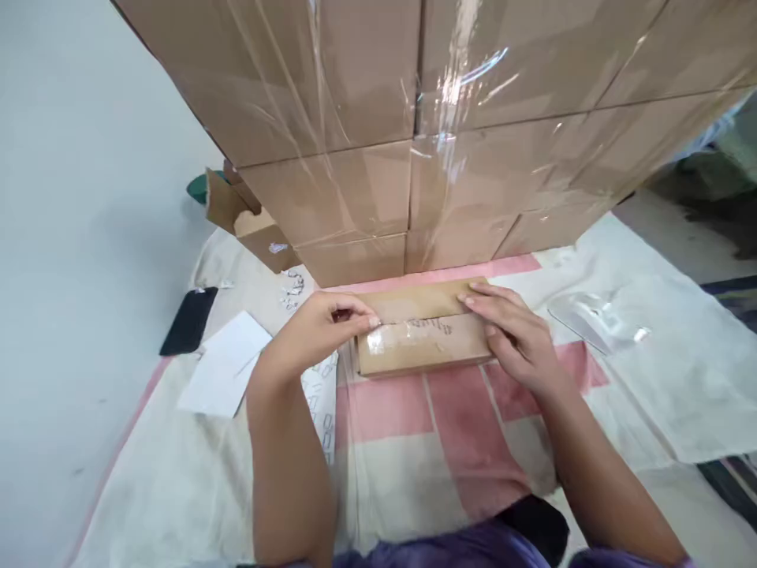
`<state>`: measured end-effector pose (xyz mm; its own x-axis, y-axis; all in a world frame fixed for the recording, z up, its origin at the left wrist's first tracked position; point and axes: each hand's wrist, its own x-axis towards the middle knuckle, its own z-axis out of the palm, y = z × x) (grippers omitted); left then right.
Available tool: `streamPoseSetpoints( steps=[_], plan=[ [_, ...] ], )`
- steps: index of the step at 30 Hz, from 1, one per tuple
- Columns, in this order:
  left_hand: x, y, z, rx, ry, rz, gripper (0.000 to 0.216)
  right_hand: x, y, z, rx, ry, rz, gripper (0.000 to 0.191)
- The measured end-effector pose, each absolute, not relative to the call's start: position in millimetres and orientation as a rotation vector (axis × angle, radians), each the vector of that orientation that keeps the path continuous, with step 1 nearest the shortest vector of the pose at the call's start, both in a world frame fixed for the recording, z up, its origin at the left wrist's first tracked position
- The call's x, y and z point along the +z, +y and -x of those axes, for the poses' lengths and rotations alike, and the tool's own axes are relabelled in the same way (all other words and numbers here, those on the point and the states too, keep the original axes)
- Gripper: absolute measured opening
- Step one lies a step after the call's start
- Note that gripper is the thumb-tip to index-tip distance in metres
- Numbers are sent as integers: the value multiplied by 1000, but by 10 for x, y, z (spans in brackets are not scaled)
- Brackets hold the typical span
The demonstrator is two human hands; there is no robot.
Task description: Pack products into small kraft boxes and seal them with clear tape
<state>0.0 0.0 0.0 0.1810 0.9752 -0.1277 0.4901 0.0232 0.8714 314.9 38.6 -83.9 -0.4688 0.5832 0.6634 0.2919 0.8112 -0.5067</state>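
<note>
A small flat cardboard box (434, 343) lies in front of me on the cloth, with a seam across its top and a shiny patch of clear tape near its left end. My left hand (331, 323) is closed in a pinch at the left end of the seam. What its fingertips hold is too small to make out. Over the right end of the box lies my right hand (514, 327), its fingers stretched out on the top and its thumb apart from them near the front edge.
Behind the box rises a tall stack of cardboard cartons (355, 189) wrapped in clear film. An open carton (263, 237) stands at the left. White paper (228, 367) and a black flat object (189, 319) lie on the pink-and-white cloth (396, 473). Clear plastic (597, 319) lies to the right.
</note>
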Motion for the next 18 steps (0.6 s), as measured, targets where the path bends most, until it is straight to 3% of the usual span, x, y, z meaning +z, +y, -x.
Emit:
streamPoseSetpoints(
  steps=[12, 18],
  plan=[
    [-33, -32, 2, 533, 1576, -1697, 11, -897, 390, -3120, 547, -2024, 657, 49],
    [-55, -46, 2, 574, 1641, -1694, 41, -899, 379, -3101, 548, -2013, 667, 49]
  ],
)
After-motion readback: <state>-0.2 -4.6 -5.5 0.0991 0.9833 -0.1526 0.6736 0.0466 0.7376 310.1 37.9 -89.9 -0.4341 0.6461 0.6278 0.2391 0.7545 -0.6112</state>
